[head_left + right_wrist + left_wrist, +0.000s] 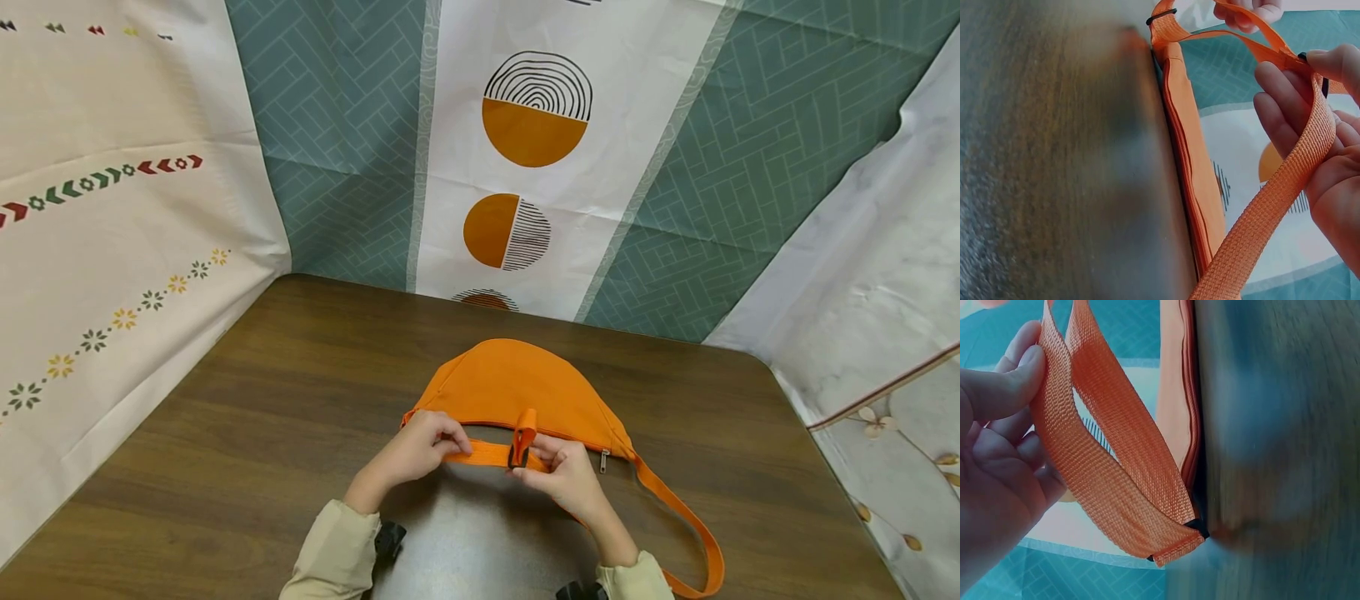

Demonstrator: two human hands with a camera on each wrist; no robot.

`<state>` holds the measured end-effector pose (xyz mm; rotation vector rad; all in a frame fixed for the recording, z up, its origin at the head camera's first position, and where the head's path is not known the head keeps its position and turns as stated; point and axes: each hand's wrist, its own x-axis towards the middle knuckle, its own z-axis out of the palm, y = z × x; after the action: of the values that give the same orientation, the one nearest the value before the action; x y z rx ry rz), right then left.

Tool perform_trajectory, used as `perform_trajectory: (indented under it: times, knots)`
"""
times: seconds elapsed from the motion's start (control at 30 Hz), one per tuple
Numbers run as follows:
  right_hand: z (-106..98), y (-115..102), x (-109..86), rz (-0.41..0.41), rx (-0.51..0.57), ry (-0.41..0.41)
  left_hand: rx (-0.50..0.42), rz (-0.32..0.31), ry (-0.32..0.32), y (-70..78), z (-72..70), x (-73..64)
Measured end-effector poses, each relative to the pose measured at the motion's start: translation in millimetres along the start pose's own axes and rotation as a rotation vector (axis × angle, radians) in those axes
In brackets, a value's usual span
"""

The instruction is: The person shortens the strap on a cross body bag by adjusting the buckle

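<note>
An orange waist bag [517,379] lies on the table, its curved side away from the person. Along its near edge my left hand [416,454] pinches the orange webbing strap [486,453] between thumb and fingers. My right hand [572,479] pinches the strap at a dark slider buckle [519,457], where a loop of webbing stands up. In the left wrist view, the doubled strap [1094,481] runs from the hand [1004,437] to a black ring at the bag's end. The right wrist view shows the thumb on the black slider [1325,86], with webbing across the palm.
The strap's long free part [701,533] curves over the wooden table [225,450] at the right. A zipper pull [603,461] hangs at the bag's near edge. Patterned cloths [345,167] stand behind and at both sides of the table.
</note>
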<state>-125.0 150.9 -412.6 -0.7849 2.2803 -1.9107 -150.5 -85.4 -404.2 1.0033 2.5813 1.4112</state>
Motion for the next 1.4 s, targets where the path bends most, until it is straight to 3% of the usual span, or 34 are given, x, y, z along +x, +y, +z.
perform_trajectory:
  times: [0.2, 0.57, 0.87, 1.17, 1.4]
  knots:
    - [1.8, -17.9, 0.7, -0.032, -0.043, 0.008, 0.012, -0.022, 0.009, -2.9, -5.9, -3.2]
    - [-11.5, 5.2, -4.4, -0.07, -0.069, 0.009, 0.028, -0.075, 0.022, -10.5, -20.7, -12.8]
    - [-16.3, -9.2, -5.9, -0.071, -0.075, 0.024, 0.064, -0.121, 0.058, -18.5, -33.2, -21.1]
    - [-16.3, 10.3, -4.9, -0.034, -0.045, 0.051, 0.061, -0.135, 0.052, -18.5, -32.9, -21.1]
    - [-9.4, -3.6, -2.1, -0.023, 0.0, 0.039, 0.007, -0.13, 0.041, -16.9, -27.4, -17.5]
